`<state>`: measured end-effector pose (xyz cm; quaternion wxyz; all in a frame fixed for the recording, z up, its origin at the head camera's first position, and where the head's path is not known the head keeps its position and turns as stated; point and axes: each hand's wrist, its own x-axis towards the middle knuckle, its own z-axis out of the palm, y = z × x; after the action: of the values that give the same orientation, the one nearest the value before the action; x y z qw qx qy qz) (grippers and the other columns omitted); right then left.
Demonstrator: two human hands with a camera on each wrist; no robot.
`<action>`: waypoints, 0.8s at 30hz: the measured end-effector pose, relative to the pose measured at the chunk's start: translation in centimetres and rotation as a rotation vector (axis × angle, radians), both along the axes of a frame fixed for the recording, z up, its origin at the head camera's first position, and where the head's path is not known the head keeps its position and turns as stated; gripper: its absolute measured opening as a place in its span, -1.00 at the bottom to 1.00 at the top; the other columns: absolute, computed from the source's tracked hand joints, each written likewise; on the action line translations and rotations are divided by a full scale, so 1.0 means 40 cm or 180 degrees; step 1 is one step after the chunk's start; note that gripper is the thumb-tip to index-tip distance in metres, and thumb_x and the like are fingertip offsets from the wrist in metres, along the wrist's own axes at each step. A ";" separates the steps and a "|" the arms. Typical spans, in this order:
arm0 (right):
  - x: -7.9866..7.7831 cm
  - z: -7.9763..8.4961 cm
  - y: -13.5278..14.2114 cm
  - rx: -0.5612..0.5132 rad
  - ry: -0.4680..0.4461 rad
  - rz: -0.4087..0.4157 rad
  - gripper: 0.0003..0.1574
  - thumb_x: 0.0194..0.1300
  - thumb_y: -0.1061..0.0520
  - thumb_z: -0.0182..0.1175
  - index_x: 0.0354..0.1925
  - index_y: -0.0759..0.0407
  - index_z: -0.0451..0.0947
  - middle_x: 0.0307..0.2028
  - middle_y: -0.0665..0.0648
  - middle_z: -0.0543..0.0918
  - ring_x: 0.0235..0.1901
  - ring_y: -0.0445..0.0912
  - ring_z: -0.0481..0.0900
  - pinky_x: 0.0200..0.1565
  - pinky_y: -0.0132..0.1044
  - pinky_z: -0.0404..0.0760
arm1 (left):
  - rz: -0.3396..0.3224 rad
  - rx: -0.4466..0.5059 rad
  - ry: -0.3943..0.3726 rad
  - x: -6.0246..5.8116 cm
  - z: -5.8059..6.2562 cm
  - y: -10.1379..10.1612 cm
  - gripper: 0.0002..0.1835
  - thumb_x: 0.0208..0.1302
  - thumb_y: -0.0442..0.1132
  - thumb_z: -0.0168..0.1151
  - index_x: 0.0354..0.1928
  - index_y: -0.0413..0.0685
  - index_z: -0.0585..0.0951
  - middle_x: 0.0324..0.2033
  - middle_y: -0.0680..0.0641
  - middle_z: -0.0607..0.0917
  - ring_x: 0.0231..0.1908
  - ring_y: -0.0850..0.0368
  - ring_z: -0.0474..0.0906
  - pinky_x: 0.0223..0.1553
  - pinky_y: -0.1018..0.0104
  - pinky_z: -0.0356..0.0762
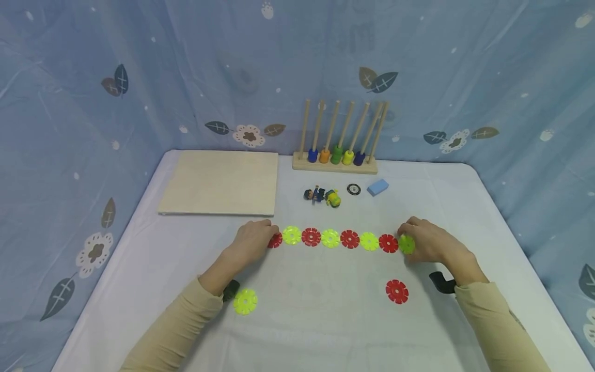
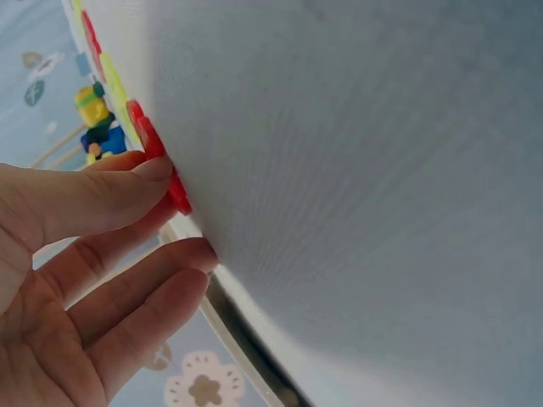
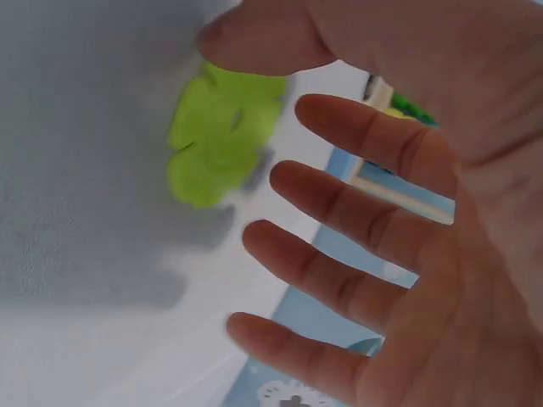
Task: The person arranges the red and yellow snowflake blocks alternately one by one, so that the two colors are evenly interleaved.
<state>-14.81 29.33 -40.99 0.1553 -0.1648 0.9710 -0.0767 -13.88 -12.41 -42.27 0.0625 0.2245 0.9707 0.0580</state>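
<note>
A row of alternating red and yellow-green interlocking plastic discs runs across the white table. My left hand (image 1: 251, 242) is at its left end, thumb and forefinger pinching the edge of a red disc (image 2: 150, 136). At the right end is my right hand (image 1: 427, 242), beside a yellow-green disc (image 3: 222, 140). Its thumb touches or nearly touches that disc, and its other fingers are spread and fairly straight. Between the hands lie a yellow-green disc (image 1: 292, 235), a red disc (image 1: 311, 237) and several more, edges touching or nearly so.
Nearer me lie a loose yellow-green disc (image 1: 245, 301) and a loose red disc (image 1: 397, 292). Behind the row are a pale board (image 1: 220, 182), two toy figures (image 1: 321, 196), a round black token (image 1: 354, 189), a blue block (image 1: 378, 187) and a wooden peg rack (image 1: 334, 166).
</note>
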 end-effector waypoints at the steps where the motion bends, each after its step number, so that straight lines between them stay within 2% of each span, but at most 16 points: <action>1: 0.007 0.001 -0.001 0.0032 0.0064 0.0018 -0.29 -0.26 0.10 0.55 -0.02 0.04 0.60 0.02 0.25 0.54 -0.03 0.19 0.49 -0.15 0.08 0.65 | -0.0003 -0.0001 -0.0001 0.000 0.000 0.001 -0.73 0.17 -0.47 0.25 -0.10 -0.06 0.66 -0.33 -0.06 0.64 -0.44 0.09 0.46 -0.32 0.19 0.53; 4: 0.028 0.009 -0.007 0.0090 0.0207 0.0106 -0.27 -0.29 0.09 0.57 -0.02 0.02 0.61 0.07 0.28 0.53 0.03 0.25 0.46 -0.14 0.13 0.63 | 0.0011 0.0016 -0.0020 0.001 0.001 0.001 -0.72 0.16 -0.46 0.25 -0.10 -0.06 0.67 -0.33 -0.06 0.64 -0.44 0.09 0.46 -0.34 0.20 0.53; 7: 0.049 0.018 -0.018 0.0115 0.0251 0.0221 -0.26 -0.31 0.06 0.59 -0.03 0.00 0.62 0.04 0.24 0.57 0.00 0.19 0.48 -0.14 0.08 0.62 | 0.0042 0.0015 -0.0049 0.000 0.002 0.002 -0.72 0.16 -0.46 0.25 -0.10 -0.04 0.67 -0.34 -0.05 0.64 -0.45 0.10 0.44 -0.37 0.23 0.52; 11: 0.085 0.024 -0.042 0.0081 0.0112 0.0352 -0.25 -0.33 0.00 0.60 -0.04 -0.03 0.62 -0.04 0.13 0.61 -0.09 0.03 0.52 -0.20 -0.07 0.63 | 0.0059 0.0020 -0.0086 -0.001 0.002 0.001 -0.72 0.17 -0.44 0.26 -0.09 -0.03 0.67 -0.34 -0.04 0.63 -0.45 0.12 0.43 -0.38 0.24 0.51; 17: 0.149 0.013 -0.080 -0.0032 -0.0294 0.0482 -0.25 -0.40 -0.11 0.62 -0.11 -0.15 0.58 -0.15 -0.10 0.56 -0.21 -0.18 0.49 -0.29 -0.27 0.61 | 0.0038 0.0015 -0.0069 -0.001 -0.002 0.001 -0.72 0.17 -0.44 0.26 -0.08 -0.03 0.66 -0.33 -0.04 0.63 -0.44 0.12 0.43 -0.35 0.22 0.52; 24: 0.189 -0.001 -0.114 0.0103 -0.0185 0.0790 -0.20 -0.50 -0.04 0.65 -0.18 -0.11 0.50 -0.24 -0.12 0.50 -0.22 -0.18 0.50 -0.34 -0.26 0.66 | 0.0043 -0.0005 -0.0059 -0.001 -0.002 0.000 -0.72 0.17 -0.46 0.25 -0.09 -0.04 0.67 -0.34 -0.04 0.63 -0.46 0.12 0.42 -0.38 0.22 0.53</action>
<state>-7.23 24.77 -41.04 0.1943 -0.2789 0.9393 -0.0459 -13.93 -12.41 -42.35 0.0712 0.2174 0.9716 0.0597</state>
